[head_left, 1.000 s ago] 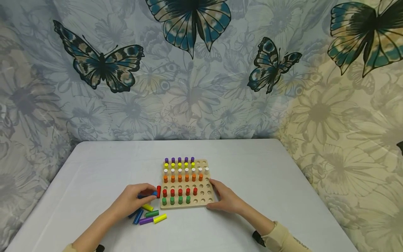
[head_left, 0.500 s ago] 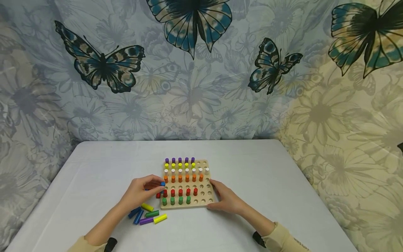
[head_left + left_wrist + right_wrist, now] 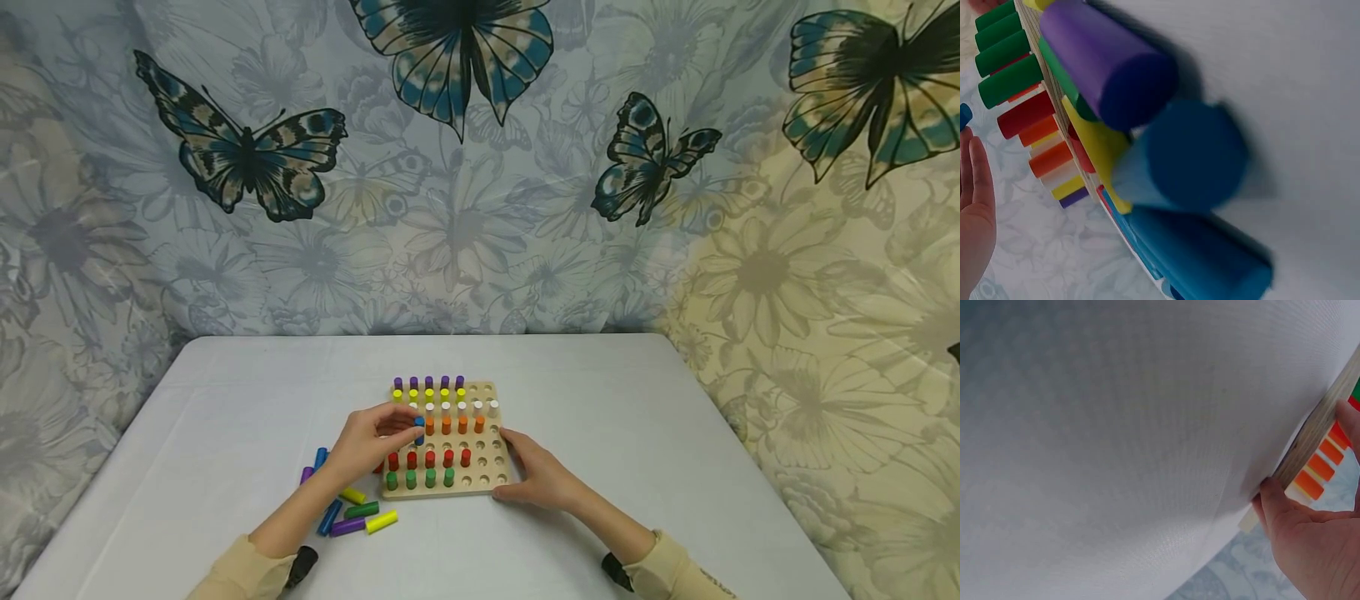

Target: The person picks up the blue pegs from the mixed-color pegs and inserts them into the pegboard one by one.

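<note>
A wooden pegboard [image 3: 482,490] lies on the table, with upright rows of purple, yellow, white, orange, red and green pegs. Between thumb and fingers my left hand [image 3: 366,442] pinches a blue peg [image 3: 419,430], nearly upright above the left part of the board, around the orange row and the bare row in front of it. Whether its lower end touches a hole cannot be made out. In the left wrist view that peg [image 3: 965,115] shows only at the edge. My right hand [image 3: 543,475] holds the board's right side, thumb near the front corner; the right wrist view shows fingers on the wooden edge [image 3: 1310,440].
Left of the board lie loose pegs: blue [image 3: 329,517], purple [image 3: 348,527], green [image 3: 362,510], yellow [image 3: 382,521] and several others, some partly behind the left forearm. A red peg [image 3: 377,468] rests against the board's left edge. A patterned butterfly curtain [image 3: 480,250] hangs behind the table.
My left hand has carried the blue peg rightward and up from beside the board to over it, turning it from lying flat to upright. The right hand has stayed in place.
</note>
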Demonstrator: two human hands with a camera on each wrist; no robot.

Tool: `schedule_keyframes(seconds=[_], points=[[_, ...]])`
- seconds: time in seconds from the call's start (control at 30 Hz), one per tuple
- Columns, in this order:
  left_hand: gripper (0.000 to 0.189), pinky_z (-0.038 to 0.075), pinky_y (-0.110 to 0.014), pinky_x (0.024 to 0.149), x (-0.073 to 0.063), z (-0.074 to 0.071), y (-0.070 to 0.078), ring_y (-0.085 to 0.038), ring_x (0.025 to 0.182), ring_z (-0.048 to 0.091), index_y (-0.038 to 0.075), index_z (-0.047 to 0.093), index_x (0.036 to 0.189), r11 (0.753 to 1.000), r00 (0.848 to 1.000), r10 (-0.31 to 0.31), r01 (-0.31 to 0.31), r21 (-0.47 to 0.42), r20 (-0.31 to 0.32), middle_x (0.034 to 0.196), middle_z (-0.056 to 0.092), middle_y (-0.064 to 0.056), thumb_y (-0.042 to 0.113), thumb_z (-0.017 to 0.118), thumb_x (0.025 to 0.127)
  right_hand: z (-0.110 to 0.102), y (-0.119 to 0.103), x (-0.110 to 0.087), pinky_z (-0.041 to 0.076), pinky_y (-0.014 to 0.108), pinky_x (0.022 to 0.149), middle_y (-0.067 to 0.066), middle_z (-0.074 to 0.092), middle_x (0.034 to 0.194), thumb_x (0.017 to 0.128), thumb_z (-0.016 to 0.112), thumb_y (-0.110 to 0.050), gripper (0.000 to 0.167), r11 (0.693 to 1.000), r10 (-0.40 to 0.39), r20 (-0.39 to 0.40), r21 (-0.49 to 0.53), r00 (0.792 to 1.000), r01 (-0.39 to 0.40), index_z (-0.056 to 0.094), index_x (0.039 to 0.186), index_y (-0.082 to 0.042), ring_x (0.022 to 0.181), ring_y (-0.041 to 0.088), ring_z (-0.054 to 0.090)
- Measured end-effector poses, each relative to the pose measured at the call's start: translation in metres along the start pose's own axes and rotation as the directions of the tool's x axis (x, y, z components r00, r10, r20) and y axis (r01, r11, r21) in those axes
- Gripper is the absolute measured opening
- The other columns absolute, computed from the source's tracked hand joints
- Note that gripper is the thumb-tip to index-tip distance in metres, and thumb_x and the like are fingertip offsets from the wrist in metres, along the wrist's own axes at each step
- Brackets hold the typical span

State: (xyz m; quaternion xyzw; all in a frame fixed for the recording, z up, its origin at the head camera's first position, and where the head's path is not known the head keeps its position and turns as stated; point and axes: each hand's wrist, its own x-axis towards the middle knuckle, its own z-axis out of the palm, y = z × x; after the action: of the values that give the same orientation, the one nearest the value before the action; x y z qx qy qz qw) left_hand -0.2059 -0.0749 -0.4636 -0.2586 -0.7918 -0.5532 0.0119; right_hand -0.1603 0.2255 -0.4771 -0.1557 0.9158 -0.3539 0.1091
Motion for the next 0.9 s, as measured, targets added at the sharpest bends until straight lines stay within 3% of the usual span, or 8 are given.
schedule_keyframes(seconds=[0.2,0.43,0.67,0.9], points=[[0.032,0.056,-0.026,0.077,0.011,0.011,0.002,-0.013,0.09,0.068,0.005,0.069,0.114,1.0,1.0,0.005,-0.005,-0.024,0.001,0.101,0.072,0.0,0.025,0.073,0.089,-0.001,-0.001,-0.001,0.034,0.052,0.108,0.022,0.034,0.151,0.08,0.082,-0.027,0.092,1.0,-0.002,-0.002,0.004,1.0,0.002,0.028,0.149,0.004,0.137,0.038,0.036],[0.029,0.056,-0.025,0.077,0.022,0.023,0.005,-0.015,0.09,0.068,0.006,0.07,0.112,0.999,0.999,0.018,-0.017,-0.036,0.03,0.1,0.072,-0.001,0.023,0.073,0.089,0.0,-0.002,-0.001,0.033,0.053,0.109,0.023,0.034,0.151,0.08,0.082,-0.027,0.093,1.0,-0.009,-0.001,0.015,1.0,0.009,0.028,0.149,0.004,0.137,0.04,0.034],[0.028,0.056,-0.026,0.076,0.032,0.039,0.009,-0.013,0.089,0.067,0.004,0.069,0.112,0.998,0.993,0.019,-0.012,-0.063,0.114,0.099,0.071,0.0,0.021,0.071,0.09,-0.001,-0.003,-0.001,0.033,0.053,0.109,0.023,0.034,0.151,0.08,0.081,-0.027,0.092,1.0,-0.011,-0.003,0.007,1.0,0.011,0.029,0.149,0.004,0.137,0.04,0.034],[0.027,0.055,-0.024,0.077,0.04,0.055,0.014,-0.013,0.089,0.067,0.003,0.068,0.113,1.0,0.983,0.008,-0.002,-0.029,0.186,0.1,0.07,-0.001,0.02,0.071,0.091,-0.001,-0.001,-0.001,0.034,0.053,0.108,0.024,0.034,0.15,0.08,0.081,-0.027,0.092,0.999,-0.032,-0.002,0.021,0.999,0.032,0.029,0.148,0.004,0.136,0.041,0.035]])
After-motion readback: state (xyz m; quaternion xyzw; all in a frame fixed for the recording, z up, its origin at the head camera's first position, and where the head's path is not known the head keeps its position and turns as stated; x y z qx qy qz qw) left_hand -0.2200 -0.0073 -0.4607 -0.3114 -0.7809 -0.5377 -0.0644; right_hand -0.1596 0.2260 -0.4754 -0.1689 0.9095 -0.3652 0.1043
